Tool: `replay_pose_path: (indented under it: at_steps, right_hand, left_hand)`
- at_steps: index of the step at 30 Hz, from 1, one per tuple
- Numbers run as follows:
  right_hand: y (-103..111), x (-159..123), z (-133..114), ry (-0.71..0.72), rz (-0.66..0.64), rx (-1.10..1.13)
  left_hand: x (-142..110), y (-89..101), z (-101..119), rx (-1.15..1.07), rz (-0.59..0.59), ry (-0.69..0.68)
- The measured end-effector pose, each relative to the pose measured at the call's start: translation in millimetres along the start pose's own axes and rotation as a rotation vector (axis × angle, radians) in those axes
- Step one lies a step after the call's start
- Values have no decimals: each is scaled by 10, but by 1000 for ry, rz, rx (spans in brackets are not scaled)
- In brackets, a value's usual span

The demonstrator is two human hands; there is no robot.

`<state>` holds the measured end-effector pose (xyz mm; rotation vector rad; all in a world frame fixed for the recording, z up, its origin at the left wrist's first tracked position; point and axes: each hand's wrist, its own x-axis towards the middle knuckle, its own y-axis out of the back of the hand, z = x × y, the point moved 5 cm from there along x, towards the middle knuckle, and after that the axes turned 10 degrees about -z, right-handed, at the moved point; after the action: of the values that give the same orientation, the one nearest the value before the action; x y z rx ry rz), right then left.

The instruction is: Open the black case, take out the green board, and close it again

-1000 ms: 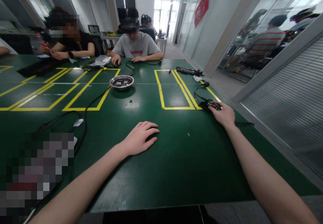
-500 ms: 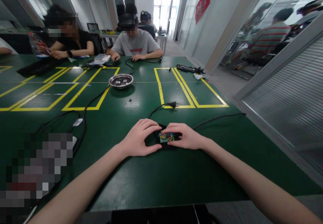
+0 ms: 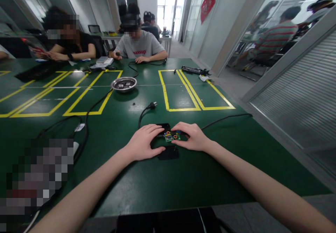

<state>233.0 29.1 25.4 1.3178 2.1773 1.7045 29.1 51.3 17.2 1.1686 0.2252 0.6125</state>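
Holding a green circuit board near its right end between thumb and fingers, the right hand is, in the head view, to the right of the metal bowl and nearer the wearer. The circuit board lies on that same near-right side of the bowl, its long axis running left to right, roughly along the table's near edge; one short end points toward the left hand, the other into the right palm. Orange coils show on its upper face. The left hand, on the wearer's side of the bowl and slightly right of it, has thumb and fingers spread wide beside the board's left end; whether it grips anything cannot be told. Also near-right of the bowl, a flat black piece lies at the left thumb tip, and a black casing part shows by the left fingertips. Just right of the bowl and nearer, a black plug points its prongs rightward. Small metal parts lie in the bowl. Beyond it, a co-worker in a grey shirt rests a hand on the green table.
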Motion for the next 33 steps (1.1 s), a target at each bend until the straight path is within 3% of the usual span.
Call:
replay_pose_path:
  at_steps: [15,21,33]
  right_hand:
    - [-266,124,15,-61,-138,56]
    - [-221,161,-41,-78,-148,69]
    - [-247,160,-98,-112,-148,71]
  left_hand:
    - [37,83,-5,-106,51,-75]
    - [50,52,3,-157,-16,-56]
    - [97,71,-19,-137,24,-79]
